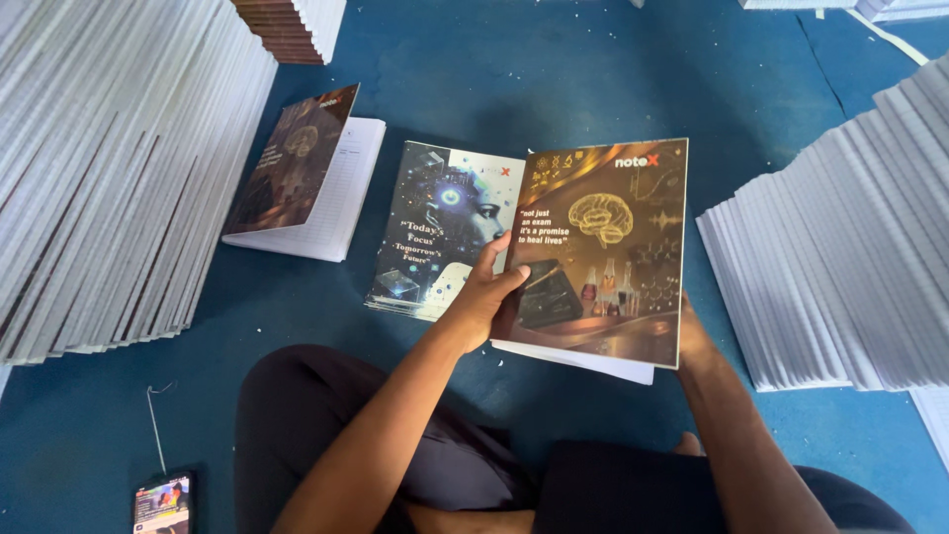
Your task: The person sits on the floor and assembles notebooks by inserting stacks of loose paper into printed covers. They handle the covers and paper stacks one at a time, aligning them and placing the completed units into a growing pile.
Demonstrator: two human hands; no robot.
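I hold a thin notebook point(605, 252) with a glossy brown cover showing a golden brain. My left hand point(482, 297) grips its left edge, thumb on the cover. My right hand point(692, 336) holds its lower right corner from beneath and is mostly hidden by the cover. Under the notebook's left side lies a small pile of dark blue printed covers point(435, 232) showing a face, flat on the blue floor.
A second brown-covered notebook point(301, 173) lies on the floor at upper left. Tall slanted stacks of white paper blocks stand at the left point(109, 168) and right point(840, 257). A phone with a lit screen point(162, 502) lies by my left knee.
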